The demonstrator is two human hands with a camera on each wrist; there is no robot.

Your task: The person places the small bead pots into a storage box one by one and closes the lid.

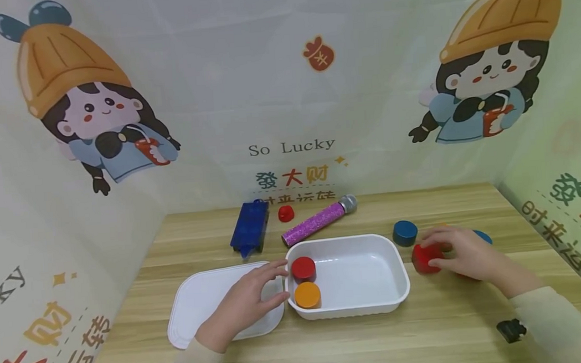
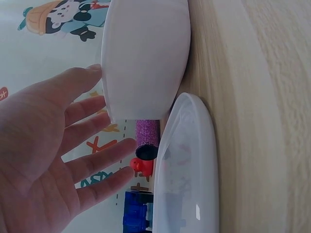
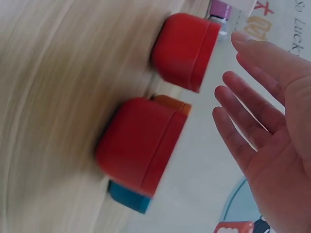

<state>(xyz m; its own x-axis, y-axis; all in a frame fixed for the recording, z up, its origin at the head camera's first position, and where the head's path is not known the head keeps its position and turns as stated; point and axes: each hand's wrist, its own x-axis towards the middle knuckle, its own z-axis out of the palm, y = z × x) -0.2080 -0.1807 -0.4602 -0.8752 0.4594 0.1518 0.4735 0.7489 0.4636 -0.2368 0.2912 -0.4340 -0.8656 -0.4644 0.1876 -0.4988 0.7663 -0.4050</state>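
Note:
A white rectangular box stands in mid-table, with a red round tub and an orange round tub at its left end. My left hand has its fingers spread at the box's left end, thumb tip at the rim. Over to the right, my right hand reaches over another red tub. In the right wrist view its fingers are extended, beside that tub and apart from it. A second red tub is nearer that camera, mostly hidden by the hand in the head view.
A white lid lies left of the box. Behind are a blue toy block, a small red figure and a purple glitter microphone. Blue tubs and an orange one surround the right hand.

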